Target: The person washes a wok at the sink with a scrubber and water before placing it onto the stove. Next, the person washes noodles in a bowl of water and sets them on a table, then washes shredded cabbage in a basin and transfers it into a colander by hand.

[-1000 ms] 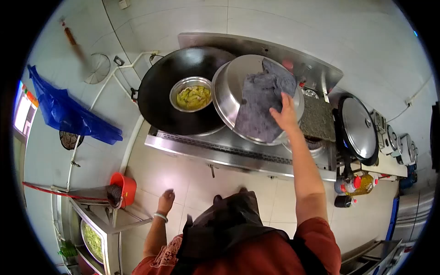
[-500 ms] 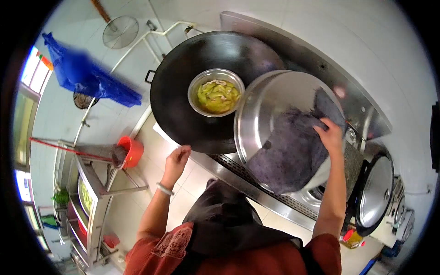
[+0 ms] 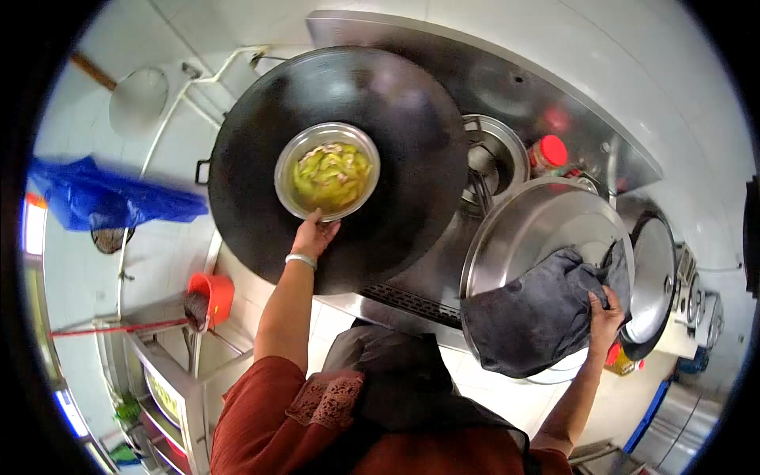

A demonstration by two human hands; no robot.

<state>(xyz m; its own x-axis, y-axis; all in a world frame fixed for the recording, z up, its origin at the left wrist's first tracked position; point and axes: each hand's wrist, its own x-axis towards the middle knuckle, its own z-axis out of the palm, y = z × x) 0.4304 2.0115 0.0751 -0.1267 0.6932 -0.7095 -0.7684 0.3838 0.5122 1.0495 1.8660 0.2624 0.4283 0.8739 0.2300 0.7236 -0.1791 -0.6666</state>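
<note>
A metal bowl [image 3: 283, 170] holding yellow-green sliced food [image 3: 331, 176] in liquid sits inside a large black wok [image 3: 396, 95]. My left hand [image 3: 315, 235] reaches over the near side of the wok, its fingers closed at the bowl's near rim. At the right, my right hand [image 3: 606, 315] grips a dark grey cloth [image 3: 530, 317]. That cloth is draped over the lower part of a big round metal lid [image 3: 507, 229], which lies right of the wok. What the cloth covers on the lid is hidden.
Behind the lid stand a metal pot [image 3: 514, 150] and a red-capped jar [image 3: 548, 152]. Another lidded pan [image 3: 653, 269] is further right. To the left are a red bucket [image 3: 215, 299], a metal rack [image 3: 186, 396] and a hanging blue plastic bag [image 3: 111, 198].
My left hand has moved from beside the wok to the bowl's rim. My right hand has shifted the lid and cloth rightward, off the wok's edge, uncovering the pot and jar.
</note>
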